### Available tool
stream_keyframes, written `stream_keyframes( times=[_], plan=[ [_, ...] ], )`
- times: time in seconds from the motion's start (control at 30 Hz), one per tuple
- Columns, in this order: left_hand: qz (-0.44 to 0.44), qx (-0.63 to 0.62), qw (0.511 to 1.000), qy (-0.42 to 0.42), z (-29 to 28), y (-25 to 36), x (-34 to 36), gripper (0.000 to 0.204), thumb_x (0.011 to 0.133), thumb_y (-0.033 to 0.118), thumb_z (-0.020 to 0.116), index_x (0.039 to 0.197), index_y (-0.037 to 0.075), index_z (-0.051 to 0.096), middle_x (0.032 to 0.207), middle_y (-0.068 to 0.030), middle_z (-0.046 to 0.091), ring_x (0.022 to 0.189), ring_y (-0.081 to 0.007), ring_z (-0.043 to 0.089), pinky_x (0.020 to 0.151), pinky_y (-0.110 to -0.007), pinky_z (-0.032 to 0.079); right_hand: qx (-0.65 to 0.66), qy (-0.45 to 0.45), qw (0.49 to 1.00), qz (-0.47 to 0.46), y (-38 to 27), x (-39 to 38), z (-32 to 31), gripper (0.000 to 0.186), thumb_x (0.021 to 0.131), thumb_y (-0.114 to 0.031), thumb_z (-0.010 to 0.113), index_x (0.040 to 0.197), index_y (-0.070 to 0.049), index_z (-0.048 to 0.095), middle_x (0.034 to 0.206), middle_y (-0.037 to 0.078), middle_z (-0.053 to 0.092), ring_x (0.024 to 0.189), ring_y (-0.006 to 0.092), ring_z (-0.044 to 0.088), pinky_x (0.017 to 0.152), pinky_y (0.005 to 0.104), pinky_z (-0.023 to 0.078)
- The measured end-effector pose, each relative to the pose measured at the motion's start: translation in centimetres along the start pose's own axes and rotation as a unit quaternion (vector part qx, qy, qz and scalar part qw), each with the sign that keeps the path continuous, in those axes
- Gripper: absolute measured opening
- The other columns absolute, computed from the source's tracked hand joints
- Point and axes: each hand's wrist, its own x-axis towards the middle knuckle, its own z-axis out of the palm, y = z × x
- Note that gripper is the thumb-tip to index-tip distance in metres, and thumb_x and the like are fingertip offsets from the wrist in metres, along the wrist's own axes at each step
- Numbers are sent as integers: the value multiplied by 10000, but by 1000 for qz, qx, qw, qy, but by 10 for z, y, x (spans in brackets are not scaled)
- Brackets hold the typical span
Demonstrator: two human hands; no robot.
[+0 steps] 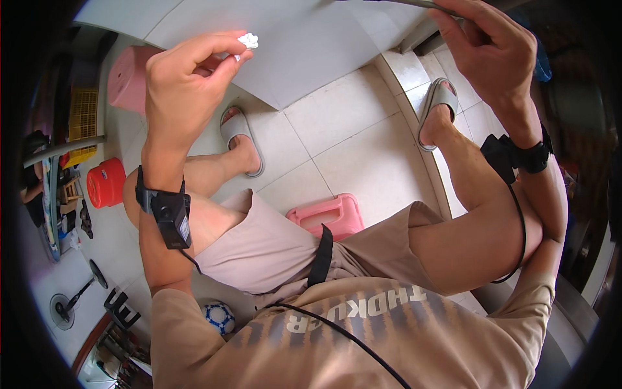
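Note:
My left hand (188, 81) is closed in a pinch on a small white crumpled piece (248, 41) at the upper left, in front of a pale grey panel (291, 45). My right hand (486, 52), at the upper right, has curled fingers on a long, thin, dark strip (402, 2) that runs along the top edge; what exactly it is I cannot make out. Both forearms wear black strapped devices with cables.
My sandaled feet rest on white tiles (343, 149), the right on a low step (408, 78). Around me are a pink stool (123, 78), a red stool (103, 181), a pink plastic object (346, 217), a ball (219, 318), a yellow crate (84, 117) and a fan (65, 311).

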Motion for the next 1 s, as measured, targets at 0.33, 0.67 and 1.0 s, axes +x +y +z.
stream_keyframes(
  times=[0.33, 0.67, 1.0],
  plan=[
    [8, -18, 1000, 1, 1, -1, 1, 167, 851, -97, 700, 968, 2, 766, 981, -80, 788, 777, -101, 731, 660, -209, 561, -19, 8, 999, -46, 36, -12, -4, 132, 803, 41, 796, 921, 26, 740, 604, 50, 566, 468, 77, 436, 441, 250, 325],
    [-14, -12, 1000, -23, 2, -4, 1, 182, 854, -84, 693, 997, 5, 763, 965, -95, 789, 775, -118, 736, 671, -221, 566, 17, 30, 999, -22, 19, -11, 2, 136, 747, 65, 792, 868, 33, 737, 588, 65, 555, 461, 104, 463, 437, 264, 348],
    [-48, -8, 998, -47, 0, 0, 0, 136, 871, -72, 727, 986, -7, 758, 1078, -81, 780, 822, -80, 708, 716, -193, 558, 2, -5, 1000, -19, 17, -8, 1, 135, 764, 58, 792, 887, 46, 737, 601, 82, 577, 466, 114, 477, 439, 264, 345]
  ],
)
